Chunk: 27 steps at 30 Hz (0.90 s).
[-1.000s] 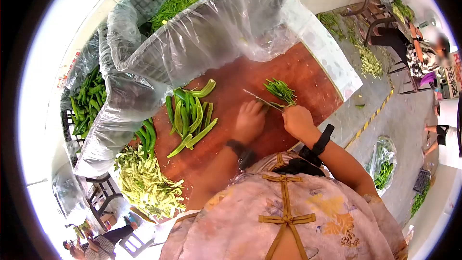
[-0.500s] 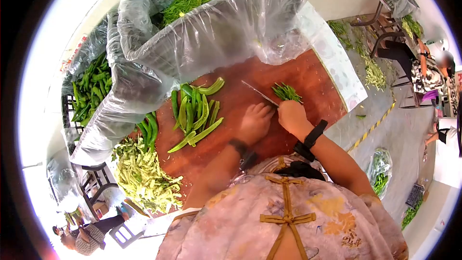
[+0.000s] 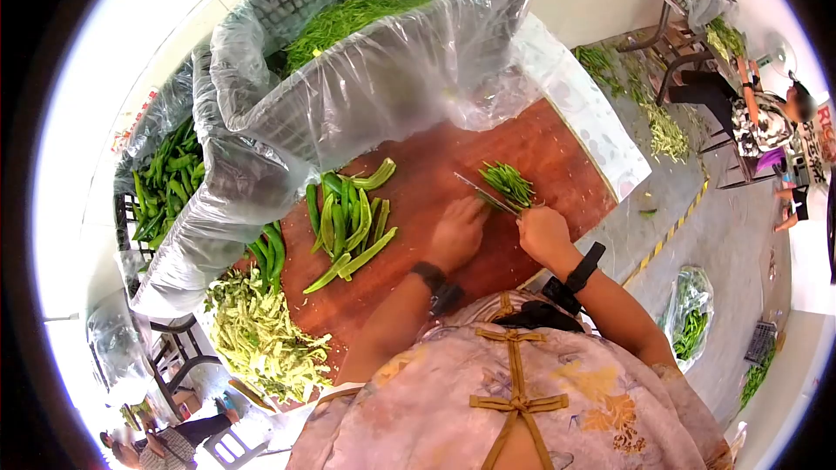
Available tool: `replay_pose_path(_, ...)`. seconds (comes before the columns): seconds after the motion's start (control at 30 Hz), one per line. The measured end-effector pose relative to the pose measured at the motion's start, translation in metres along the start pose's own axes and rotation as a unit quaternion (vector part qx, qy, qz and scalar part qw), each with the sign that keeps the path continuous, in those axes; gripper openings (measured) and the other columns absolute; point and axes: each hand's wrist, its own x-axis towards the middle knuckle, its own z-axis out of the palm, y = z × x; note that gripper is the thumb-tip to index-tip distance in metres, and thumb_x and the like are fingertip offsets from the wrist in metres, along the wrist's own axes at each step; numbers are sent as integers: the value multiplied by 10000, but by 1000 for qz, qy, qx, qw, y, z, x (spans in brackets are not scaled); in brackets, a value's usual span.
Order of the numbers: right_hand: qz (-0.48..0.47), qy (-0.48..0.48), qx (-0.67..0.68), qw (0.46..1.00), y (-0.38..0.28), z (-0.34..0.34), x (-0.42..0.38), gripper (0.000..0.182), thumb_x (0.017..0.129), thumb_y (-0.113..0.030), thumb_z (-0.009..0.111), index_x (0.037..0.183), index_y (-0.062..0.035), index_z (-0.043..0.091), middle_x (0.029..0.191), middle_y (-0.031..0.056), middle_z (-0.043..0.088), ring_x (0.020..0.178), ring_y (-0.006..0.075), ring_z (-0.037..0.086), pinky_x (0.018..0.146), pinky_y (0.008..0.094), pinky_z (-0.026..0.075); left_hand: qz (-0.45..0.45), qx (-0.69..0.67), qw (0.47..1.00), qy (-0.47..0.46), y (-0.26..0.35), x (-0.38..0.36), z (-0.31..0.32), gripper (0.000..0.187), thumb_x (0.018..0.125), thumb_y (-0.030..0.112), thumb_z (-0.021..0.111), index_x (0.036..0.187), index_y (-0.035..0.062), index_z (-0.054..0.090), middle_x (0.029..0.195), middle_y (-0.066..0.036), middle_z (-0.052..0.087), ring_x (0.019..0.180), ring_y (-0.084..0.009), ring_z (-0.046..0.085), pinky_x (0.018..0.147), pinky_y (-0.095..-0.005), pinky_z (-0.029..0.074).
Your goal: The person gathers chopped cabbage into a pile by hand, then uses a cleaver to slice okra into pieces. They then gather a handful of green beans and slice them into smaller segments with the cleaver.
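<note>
My right hand [image 3: 545, 233] is closed round the handle end of a knife [image 3: 488, 192], whose thin blade points up and left over the reddish-brown board [image 3: 418, 248]. Small green pepper strips [image 3: 508, 184] lie in a pile against the far side of the blade. Left of the knife, my left hand [image 3: 459, 228] rests low over the board with its fingers bent near the blade; what lies under them is hidden. Halved and whole long green peppers [image 3: 353, 219] lie further left on the board.
Behind the board stands a plastic-lined crate [image 3: 366, 78] of green shreds; another crate at left holds green peppers [image 3: 170, 183]. Pale pepper cores [image 3: 261, 335] are heaped at the board's near left. A seated person [image 3: 766, 122] is at right, with a bag of peppers [image 3: 690, 322] on the floor.
My right hand and the knife have moved slightly right and nearer to me. The green strips now lie against the blade. The whole view has shifted a little.
</note>
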Motion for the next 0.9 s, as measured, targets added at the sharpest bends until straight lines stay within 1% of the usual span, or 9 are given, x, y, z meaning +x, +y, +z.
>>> replay_pose_path(0.07,-10,4,-5,1000,4,5,-2,217,777,-179,568,648,-10,609,650,216,587,642,394,591,599,482,473,-42,-30,999,-4,-3,-3,8,348,708,59,549,1047,-3,594,1097,-120,535,1090,-296,477,917,-408,400)
replay_pose_path(0.1,-23,9,-10,1000,3,4,-2,215,774,-177,571,642,-11,607,649,214,588,639,387,594,593,478,475,-43,-31,999,-4,-2,-3,6,348,708,59,549,1047,-3,594,1097,-120,535,1090,-296,477,917,-408,400)
replay_pose_path(0.17,-19,5,-12,1000,1,3,-1,211,771,-174,572,638,-14,606,649,213,589,638,384,595,589,475,476,-16,3,999,33,0,-3,3,351,704,64,555,1043,-22,587,1099,-130,533,1097,-305,472,923,-407,401)
replay_pose_path(0.3,-36,-15,-26,999,2,2,3,201,772,-162,569,640,-17,613,641,209,588,642,382,598,586,463,480,-31,-26,999,22,1,0,-2,358,697,68,558,1040,-32,585,1101,-138,531,1099,-310,470,930,-403,402)
replay_pose_path(0.43,-55,-35,-40,997,-1,5,13,208,777,-166,567,641,-15,616,638,206,589,646,385,598,594,459,482,-22,-33,999,29,-3,0,1,370,686,75,559,1039,-32,588,1099,-139,531,1093,-306,469,932,-399,402)
replay_pose_path(0.5,-39,-6,-15,999,-5,15,25,219,781,-174,570,645,-9,617,647,209,589,652,388,596,603,460,485,-23,-32,999,26,-4,-1,1,372,686,80,557,1039,-31,589,1097,-140,531,1092,-307,467,935,-398,401)
replay_pose_path(0.7,6,14,14,1000,-14,13,44,216,778,-171,585,652,1,613,671,214,591,672,395,592,617,466,483,13,-8,1000,10,-5,1,0,367,702,96,541,1042,-32,588,1078,-140,531,1093,-308,457,964,-394,374)
replay_pose_path(0.83,23,46,16,999,-1,10,28,202,775,-165,587,654,-5,615,658,213,589,663,394,592,617,467,481,3,13,999,42,-1,3,-5,364,682,96,559,1030,0,604,1055,-109,536,1062,-289,470,902,-385,398)
replay_pose_path(0.9,-22,33,-1,999,3,8,14,205,779,-171,581,655,-13,619,642,211,586,647,396,589,607,470,479,-5,30,999,44,2,2,-7,360,675,96,565,1023,12,610,1044,-96,539,1047,-282,477,874,-383,408)
